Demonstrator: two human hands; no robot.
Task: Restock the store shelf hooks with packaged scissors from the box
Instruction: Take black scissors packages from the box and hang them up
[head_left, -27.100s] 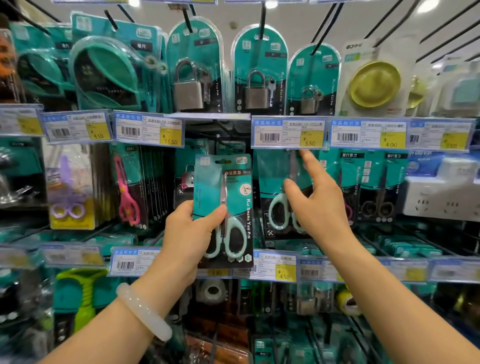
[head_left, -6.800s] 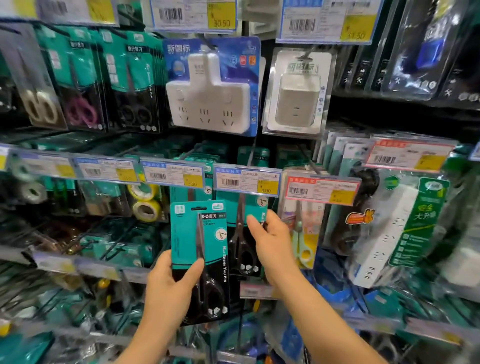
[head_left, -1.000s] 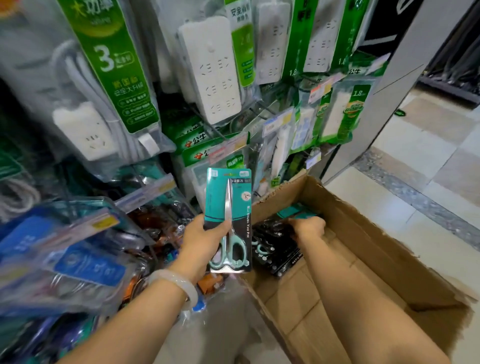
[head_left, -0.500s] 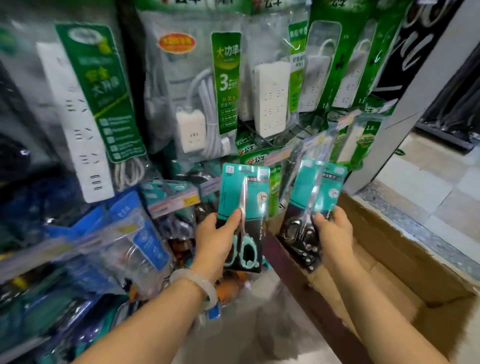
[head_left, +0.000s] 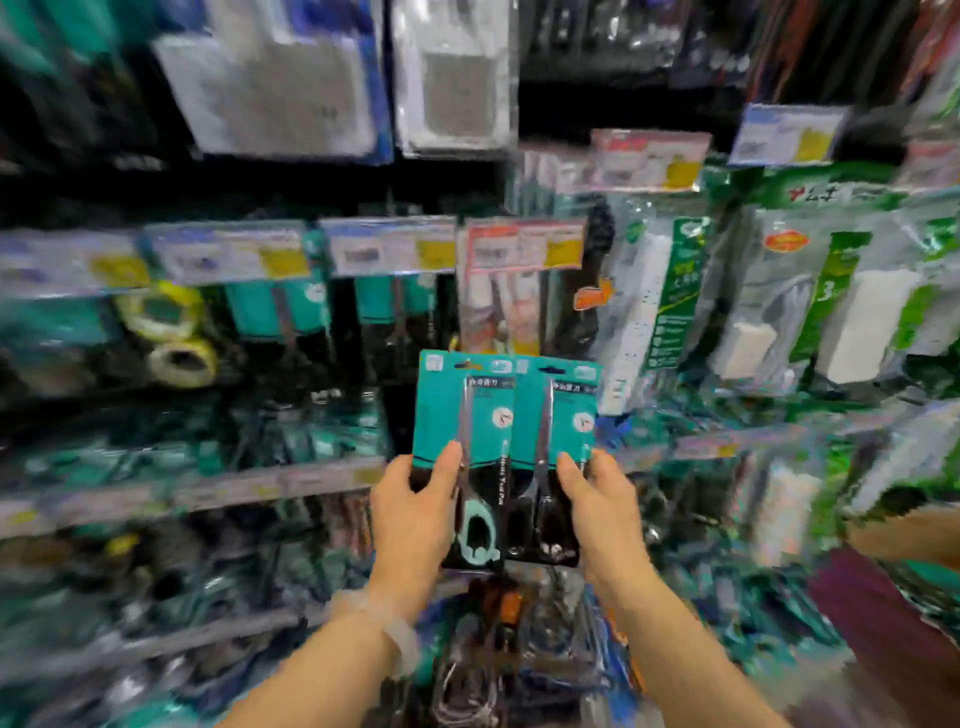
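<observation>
Two teal-and-black scissor packs are held up side by side in front of the shelf. My left hand (head_left: 415, 514) grips the pack with mint-handled scissors (head_left: 462, 415). My right hand (head_left: 597, 509) grips the pack with black-handled scissors (head_left: 558, 410), whose left edge overlaps the other pack. Behind them, similar teal scissor packs (head_left: 392, 306) hang on hooks under a row of price tags (head_left: 387, 253). The box is out of view. The picture is blurred by head motion.
Yellow tape rolls (head_left: 179, 358) hang at the left. White socket adapters (head_left: 270, 93) hang above. Bagged power strips with green labels (head_left: 670, 301) fill the right side. Another person's arm (head_left: 904, 535) shows at the right edge. Lower hooks hold more dark packaged goods.
My view has swung up and left from the box to the shelf hooks. Both hands have risen together, and the two packs now sit side by side and overlap.
</observation>
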